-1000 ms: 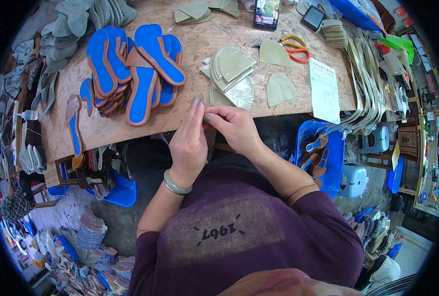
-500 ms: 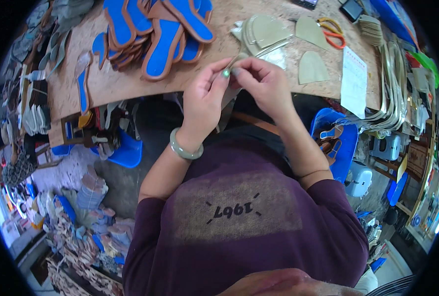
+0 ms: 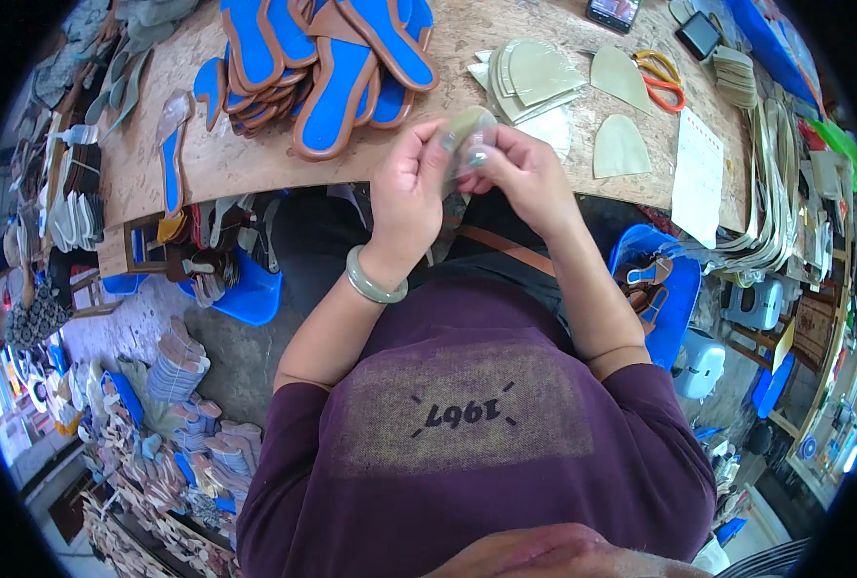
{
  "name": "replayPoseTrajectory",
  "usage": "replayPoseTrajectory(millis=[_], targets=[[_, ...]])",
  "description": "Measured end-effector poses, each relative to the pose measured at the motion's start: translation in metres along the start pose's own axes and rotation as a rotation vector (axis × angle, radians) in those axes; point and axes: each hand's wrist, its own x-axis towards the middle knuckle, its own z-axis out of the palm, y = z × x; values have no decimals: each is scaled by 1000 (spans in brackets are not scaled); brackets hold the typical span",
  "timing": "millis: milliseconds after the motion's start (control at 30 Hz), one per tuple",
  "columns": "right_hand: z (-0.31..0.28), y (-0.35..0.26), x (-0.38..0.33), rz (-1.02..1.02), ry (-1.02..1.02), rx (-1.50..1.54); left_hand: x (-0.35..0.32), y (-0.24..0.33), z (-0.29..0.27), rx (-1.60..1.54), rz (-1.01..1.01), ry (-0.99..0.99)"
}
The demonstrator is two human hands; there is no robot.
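Observation:
Over the front edge of the workbench, my left hand (image 3: pixel 409 183) and my right hand (image 3: pixel 525 178) are close together, both pinching one small pale olive, leather-like piece (image 3: pixel 470 123). Something glossy and see-through, perhaps clear film, shows on its lower part; motion blur hides the detail. Beyond my hands lies a fanned stack of similar rounded pale pieces (image 3: pixel 534 72). Single half-oval pieces (image 3: pixel 621 146) rest to the right of it. Left of my hands is a heap of blue sandal insoles with brown rims (image 3: pixel 327 101).
Orange-and-yellow-handled scissors (image 3: pixel 667 87), a paper sheet (image 3: pixel 698 178) and a phone (image 3: pixel 613 13) lie on the right of the workbench (image 3: pixel 255 169). Long pale strips (image 3: pixel 770 164) hang over its right end. Blue bins (image 3: pixel 669 279) stand below on both sides.
The pale piece has turned so its broad face shows between my hands, and glossy material now appears on it. My fingers have shifted their hold. The whole view has moved slightly.

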Motion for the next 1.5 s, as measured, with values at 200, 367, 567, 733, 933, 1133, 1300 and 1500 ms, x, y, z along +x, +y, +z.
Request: replayPoseTrajectory(millis=[200,367,567,733,933,1133,1300,1500], targets=[[15,25,-14,-262,38,-112,14,16,-30,-285,-84,116],[25,53,-39,-504,-80,-171,32,40,-68,-436,35,283],[28,77,-24,-238,-259,-1043,33,48,-74,-531,-43,270],[40,13,-17,-96,-146,-351,18,40,-58,-560,-186,223],[44,-25,0,-194,-98,-43,10,32,-32,-428,-142,136],[37,-23,3,-47,-40,-38,5,3,-27,257,205,104],[30,-18,5,-20,-22,-18,-3,12,-20,-291,-202,56],[17,-12,9,-55,2,41,-4,16,-23,-457,-169,24]])
